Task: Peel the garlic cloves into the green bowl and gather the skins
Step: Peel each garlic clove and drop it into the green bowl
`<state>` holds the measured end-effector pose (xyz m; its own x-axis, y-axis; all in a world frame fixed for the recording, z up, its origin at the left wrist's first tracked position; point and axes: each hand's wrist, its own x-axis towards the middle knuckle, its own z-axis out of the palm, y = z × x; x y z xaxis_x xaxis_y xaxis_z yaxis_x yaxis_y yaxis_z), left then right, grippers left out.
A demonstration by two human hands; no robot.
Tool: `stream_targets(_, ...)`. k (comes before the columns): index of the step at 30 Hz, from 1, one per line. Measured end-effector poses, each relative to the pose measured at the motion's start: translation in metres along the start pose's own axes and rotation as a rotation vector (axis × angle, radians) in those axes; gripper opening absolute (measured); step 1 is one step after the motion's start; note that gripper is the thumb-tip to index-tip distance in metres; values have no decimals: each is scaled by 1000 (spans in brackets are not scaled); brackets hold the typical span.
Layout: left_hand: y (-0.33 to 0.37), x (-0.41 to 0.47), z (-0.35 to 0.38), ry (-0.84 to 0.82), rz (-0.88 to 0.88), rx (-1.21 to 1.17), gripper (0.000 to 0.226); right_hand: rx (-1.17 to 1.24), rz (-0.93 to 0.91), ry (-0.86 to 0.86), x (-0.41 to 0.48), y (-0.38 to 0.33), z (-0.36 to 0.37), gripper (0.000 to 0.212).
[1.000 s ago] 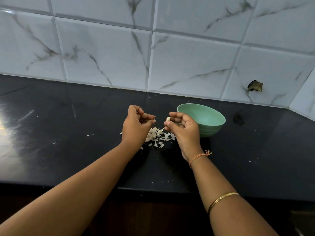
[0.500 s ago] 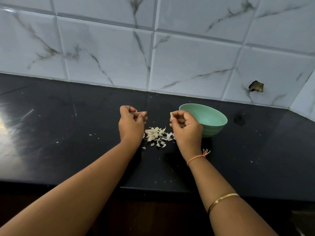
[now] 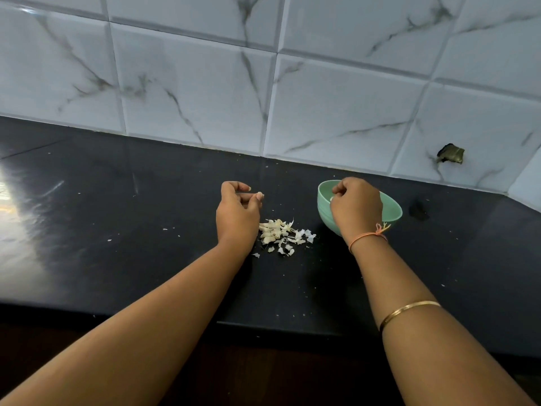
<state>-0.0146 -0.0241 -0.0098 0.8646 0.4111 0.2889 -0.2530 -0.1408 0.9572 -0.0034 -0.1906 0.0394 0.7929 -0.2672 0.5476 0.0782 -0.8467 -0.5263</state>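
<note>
Right grip [image 3: 355, 206] over green bowl [image 3: 394, 211], contents hidden.

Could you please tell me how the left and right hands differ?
The left hand hangs over the black counter beside the pile of pale garlic skins; the right hand hangs over the round green bowl. The left pinches a tiny pale scrap; the right seems to hold a pale garlic clove. Only the right wrist wears an orange thread. Both grips are curled.

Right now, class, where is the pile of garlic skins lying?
In the head view, the pile of garlic skins lies on the black counter, near centre frame, just right of the left hand and left of the green bowl.
</note>
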Motion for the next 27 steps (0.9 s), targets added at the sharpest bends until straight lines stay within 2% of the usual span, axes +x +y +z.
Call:
stream_targets(3, 0, 0, 0, 2, 1, -3, 18, 5, -55, 33, -2, -4, 2, 27)
stream_targets(7, -1, 0, 0, 9, 1, -3, 17, 163, -398, 146, -16, -13, 11, 21)
stream_targets(9, -1, 0, 0, 14, 7, -3, 17, 225, -514, 60, -28, -16, 21, 21)
stream_targets(11, 0, -1, 0, 15, 11, 0, 17, 276, -554, -76, -40, -16, 30, 29)
stream_targets(14, 1, -2, -1, 13, 13, 7, 18, 261, -544, -241, -52, -11, 39, 36)
stream_targets(18, 0, -1, 0, 16, 13, 2, 18, 159, -480, -377, -53, -6, 39, 37)
stream_targets(23, 0, -1, 0, 22, 23, 16, 17, 156, -311, -291, -49, 1, 40, 35)
stream_targets(27, 1, -1, 1, 21, 18, 23, 17, 190, -294, -307, -53, 0, 38, 28)
